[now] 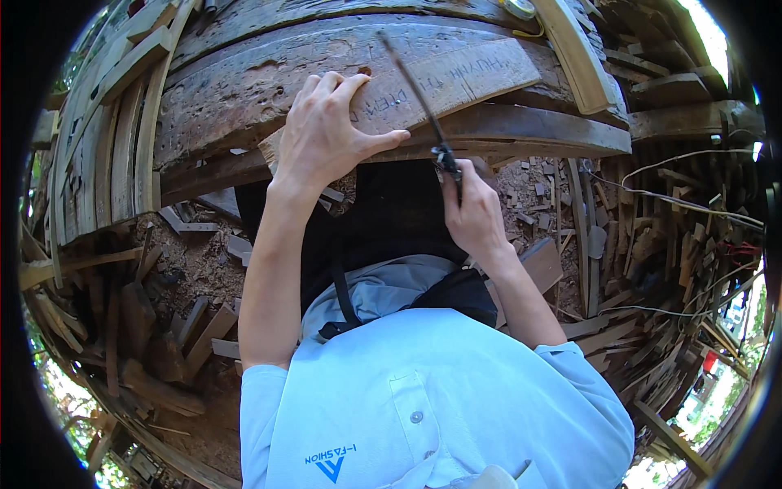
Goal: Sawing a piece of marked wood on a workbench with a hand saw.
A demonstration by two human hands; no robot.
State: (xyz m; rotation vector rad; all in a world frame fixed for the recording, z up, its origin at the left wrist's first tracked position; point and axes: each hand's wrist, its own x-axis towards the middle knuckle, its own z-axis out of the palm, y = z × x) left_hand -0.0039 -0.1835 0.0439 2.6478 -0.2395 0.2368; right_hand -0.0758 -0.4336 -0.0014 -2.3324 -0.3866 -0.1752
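At the upper centre of the frame, a pale board (468,85) with pen marks on its face lies slantwise on the rough plank table (232,98), and the work on it looks, to my eye, at an early stage. The board is in one piece, and I can make out no finished cut across it; a thin dark blade, which I take for a saw (411,90) seen edge-on, crosses it just right of the frame's middle. Whether its teeth have bitten in or only sit above the wood, I cannot tell from here, so any cutting looks largely undone. The left hand (322,134) is spread, palm down on the board's left part, fingers pointing up the frame and thumb stretched out toward the blade; it presses rather than grips. The right hand (472,212), near the centre of the frame, is curled around the saw's dark handle, just off the table's near edge. A loose plank (574,57) sits at the upper right, near a tape measure (521,8), and wood scraps (212,338) litter the ground at lower left.
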